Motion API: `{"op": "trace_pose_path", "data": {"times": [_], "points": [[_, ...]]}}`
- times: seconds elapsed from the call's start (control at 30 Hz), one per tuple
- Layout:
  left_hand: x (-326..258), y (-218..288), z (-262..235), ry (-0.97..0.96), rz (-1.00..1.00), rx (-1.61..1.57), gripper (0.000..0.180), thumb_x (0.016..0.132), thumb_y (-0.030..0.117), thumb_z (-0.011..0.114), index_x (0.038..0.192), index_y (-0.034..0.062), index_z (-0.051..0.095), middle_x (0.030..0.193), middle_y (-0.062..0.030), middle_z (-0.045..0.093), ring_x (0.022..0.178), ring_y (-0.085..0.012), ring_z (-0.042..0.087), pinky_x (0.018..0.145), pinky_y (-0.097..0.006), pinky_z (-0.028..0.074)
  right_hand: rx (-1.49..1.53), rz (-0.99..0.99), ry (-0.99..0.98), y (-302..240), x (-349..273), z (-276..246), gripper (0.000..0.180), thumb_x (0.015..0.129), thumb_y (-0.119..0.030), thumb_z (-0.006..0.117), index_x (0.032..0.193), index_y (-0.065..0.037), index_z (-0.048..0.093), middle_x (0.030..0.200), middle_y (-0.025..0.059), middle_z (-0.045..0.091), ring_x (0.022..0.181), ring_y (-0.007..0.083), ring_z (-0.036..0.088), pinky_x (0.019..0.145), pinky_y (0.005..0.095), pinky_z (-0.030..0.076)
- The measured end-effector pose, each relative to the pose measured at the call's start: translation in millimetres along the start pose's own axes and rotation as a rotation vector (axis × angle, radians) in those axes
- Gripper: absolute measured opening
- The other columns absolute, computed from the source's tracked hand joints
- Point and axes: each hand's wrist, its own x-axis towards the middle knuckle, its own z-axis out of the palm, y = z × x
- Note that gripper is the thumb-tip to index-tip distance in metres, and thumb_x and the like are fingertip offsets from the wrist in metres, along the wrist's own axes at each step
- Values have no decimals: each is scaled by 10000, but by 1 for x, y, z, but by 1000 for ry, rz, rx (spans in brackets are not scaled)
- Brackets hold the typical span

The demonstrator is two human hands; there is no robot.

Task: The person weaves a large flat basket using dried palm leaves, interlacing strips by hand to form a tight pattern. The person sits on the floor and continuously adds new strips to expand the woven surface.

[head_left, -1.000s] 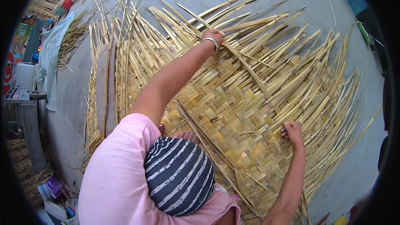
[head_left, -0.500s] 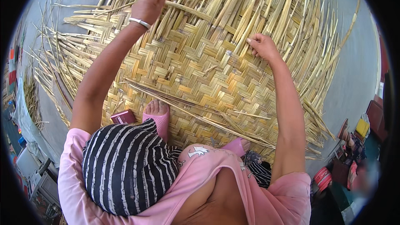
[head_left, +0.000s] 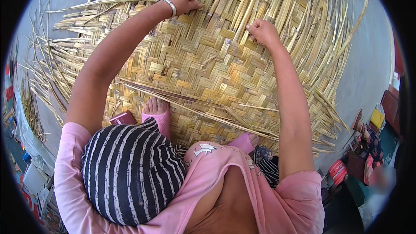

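Observation:
A half-woven reed mat (head_left: 186,65) spreads under me, its flattened yellow strips crossing in a herringbone pattern. Long unwoven strips fan out along its far, left and right sides. At the far middle, my left hand (head_left: 181,1), with a white bangle at the wrist, is closed with its fingertips down on a reed strip at the weave's edge. A little nearer and to the right, my right hand (head_left: 263,33) pinches another reed strip between thumb and fingers. A crosswise strip (head_left: 130,1) runs leftward from beside my left hand.
Loose long strips (head_left: 195,109) lie across the near part of the mat. A small dark red box (head_left: 122,118) sits beside my pink sandal (head_left: 157,121). Grey floor (head_left: 362,67) borders the mat. Bags and a yellow item (head_left: 377,119) stand at right; plastic sheeting (head_left: 26,125) lies at left.
My left hand has moved right and slightly nearer, from the crosswise strip down onto the edge of the weave. My right hand appears a little farther up and left, still pinching.

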Motion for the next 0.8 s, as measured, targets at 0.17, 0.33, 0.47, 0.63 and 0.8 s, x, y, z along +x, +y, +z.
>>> {"op": "trace_pose_path", "data": {"times": [0.17, 0.33, 0.47, 0.63, 0.8], "points": [[-31, -6, -4, -69, 56, -29, 344, 822, 446, 570, 776, 109, 525, 661, -95, 598, 638, -305, 580, 589, -402, 446, -59, -35, -17, -21, -42, 6, 292, 856, -353, 558, 709, -103, 520, 653, 51, 574, 642, 200, 558, 660, 366, 454], [-31, -6, 11, 7, 140, 49, 340, 830, 429, 549, 750, 106, 482, 623, -107, 556, 619, -326, 558, 555, -422, 425, -189, -55, 9, -17, -37, 15, 261, 866, -337, 521, 739, -110, 510, 691, 55, 577, 663, 217, 554, 667, 380, 454], [-28, -2, 12, 29, 153, 198, 254, 837, 393, 557, 845, 139, 561, 828, -61, 595, 816, -260, 568, 666, -397, 437, -204, -55, -11, -12, -33, 13, 240, 862, -325, 511, 742, -116, 517, 715, 52, 577, 676, 205, 554, 667, 389, 463], [-52, 39, 32, 232, 259, 338, 434, 819, 311, 604, 1210, 163, 488, 1233, -49, 474, 1092, -216, 491, 890, -349, 396, -273, -46, -67, -23, -25, 13, 187, 853, -267, 479, 727, -134, 515, 699, 41, 558, 669, 186, 545, 663, 390, 471], [-56, 74, 53, 64, 310, 316, 487, 831, 399, 535, 1242, 146, 469, 1296, -81, 415, 1234, -219, 351, 945, -395, 332, -279, -90, 81, -17, -31, 14, 228, 791, -277, 500, 863, -77, 583, 843, 174, 626, 823, 352, 592, 700, 455, 465]]}}
